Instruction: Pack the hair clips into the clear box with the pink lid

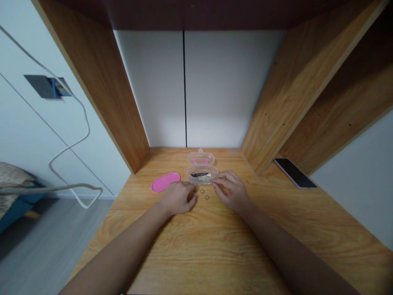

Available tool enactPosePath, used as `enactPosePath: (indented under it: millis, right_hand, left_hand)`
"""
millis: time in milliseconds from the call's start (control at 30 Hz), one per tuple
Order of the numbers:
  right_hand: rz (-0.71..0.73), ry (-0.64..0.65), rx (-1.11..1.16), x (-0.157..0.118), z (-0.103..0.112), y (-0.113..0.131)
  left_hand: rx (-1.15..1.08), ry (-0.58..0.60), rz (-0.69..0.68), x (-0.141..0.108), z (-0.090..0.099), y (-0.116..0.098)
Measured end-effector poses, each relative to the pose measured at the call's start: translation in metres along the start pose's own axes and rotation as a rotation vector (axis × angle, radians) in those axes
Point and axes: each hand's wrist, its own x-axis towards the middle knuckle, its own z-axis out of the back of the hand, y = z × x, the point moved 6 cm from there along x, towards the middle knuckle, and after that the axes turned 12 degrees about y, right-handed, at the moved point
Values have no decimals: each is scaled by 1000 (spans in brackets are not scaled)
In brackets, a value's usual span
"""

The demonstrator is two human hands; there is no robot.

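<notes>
A clear plastic case stands on the wooden desk with its lid tipped back and dark and clear small items inside. Two small dark rings lie in front of it, between the hands. My left hand rests on the desk left of the rings, fingers curled; what they hold, if anything, is too small to tell. At the case's right front edge is my right hand, thumb and index finger pinched together on something too small to name. A pink oval tray lies beside my left hand.
A phone lies on the right of the desk. Wooden side panels rise on both sides, with a shelf above. A white cable hangs at the left near a wall socket.
</notes>
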Motion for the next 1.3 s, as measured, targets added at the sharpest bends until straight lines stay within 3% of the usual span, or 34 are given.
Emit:
enactPosePath:
  millis: [133,267,533,900,1300]
  right_hand:
    - [120,247,6,-1,-16,12]
    - [80,375,-48,-5,-28,8]
    - [-72,443,-95,-7,-37,-12]
    - [-176,507,-28,-7,-44,-19]
    - [-80,370,64,-4,-34,-5]
  left_hand:
    - [-29,10,9,0,-1,0]
    - [-34,30,-2,1,-4,0]
    - [-2,38,-37,2,-4,-6]
    - [-31,-75,-92,1,-3,-6]
    - [-45,-148,-136,0,-2,-6]
